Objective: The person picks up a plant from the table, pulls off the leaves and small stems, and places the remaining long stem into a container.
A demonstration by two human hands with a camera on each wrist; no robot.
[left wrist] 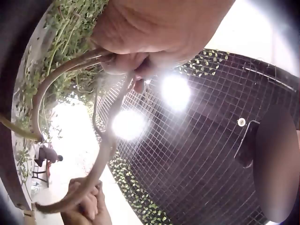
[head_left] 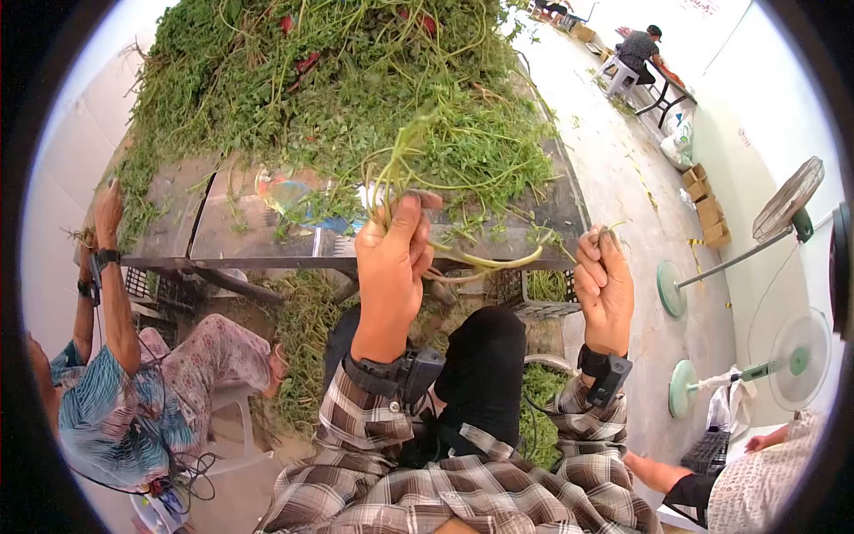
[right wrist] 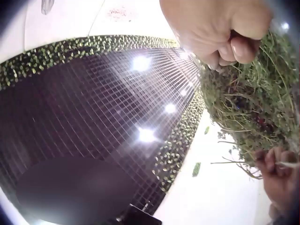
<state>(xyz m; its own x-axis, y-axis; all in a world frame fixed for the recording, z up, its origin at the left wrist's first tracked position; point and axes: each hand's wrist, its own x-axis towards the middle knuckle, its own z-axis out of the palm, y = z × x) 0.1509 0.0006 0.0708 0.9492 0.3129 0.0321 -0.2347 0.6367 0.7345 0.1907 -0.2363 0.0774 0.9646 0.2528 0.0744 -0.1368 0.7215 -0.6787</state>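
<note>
Raised over the table's front edge, the left hand grips a small bunch of green stems between thumb and curled fingers. Several longer stems curve out of its lower side toward the right. In the left wrist view a thick brownish stem hangs from the left hand. The right hand, apart from the bunch at the right, pinches a thin bit of stem between thumb and fingertips. Its fingers are curled in the right wrist view, where the right hand hides what it pinches.
A large heap of leafy greens covers much of the dark table. Crates and more greens lie underneath. Another person works at the left. Fans and boxes stand at the right; a person sits farther back.
</note>
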